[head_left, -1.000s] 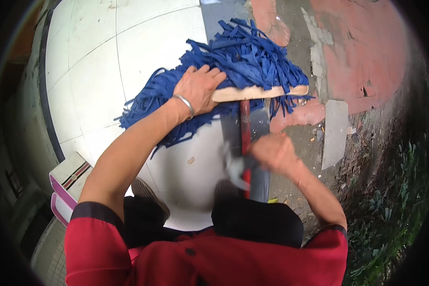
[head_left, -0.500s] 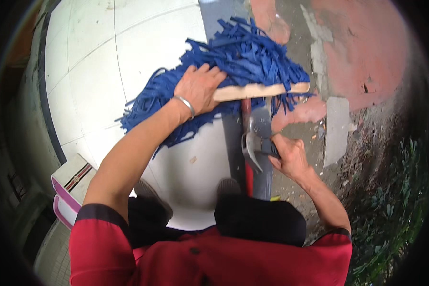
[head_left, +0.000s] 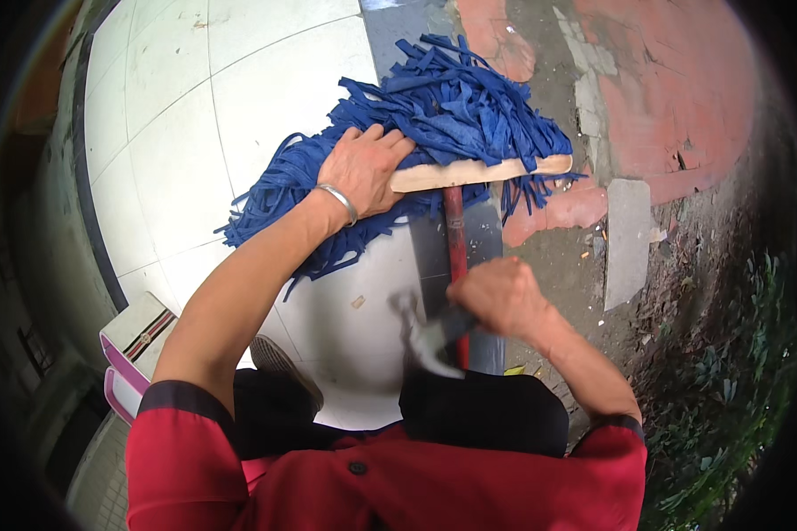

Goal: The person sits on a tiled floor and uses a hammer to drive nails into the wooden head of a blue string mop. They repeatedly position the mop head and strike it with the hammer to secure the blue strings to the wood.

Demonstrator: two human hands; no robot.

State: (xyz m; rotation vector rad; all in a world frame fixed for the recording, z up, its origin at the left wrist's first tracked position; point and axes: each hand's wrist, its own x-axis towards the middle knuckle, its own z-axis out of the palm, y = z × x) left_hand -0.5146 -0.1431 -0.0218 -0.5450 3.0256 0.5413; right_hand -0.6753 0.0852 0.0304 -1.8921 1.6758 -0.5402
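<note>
At upper centre of the frame, the mop [head_left: 469, 119], likely soft-stranded but stiff and best held along its wooden bar [head_left: 487, 172], is partly covered by the left hand [head_left: 363, 170], whose grip cannot be told, while the probably head-heavy hammer [head_left: 434, 339], below centre, is clenched by its handle [head_left: 457, 324] in the right hand [head_left: 505, 296].

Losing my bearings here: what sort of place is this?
Probably an outdoor porch or walkway: white rectangular floor tiles, patchy reddish concrete-like paving and leafy dark-green plants along the right.
</note>
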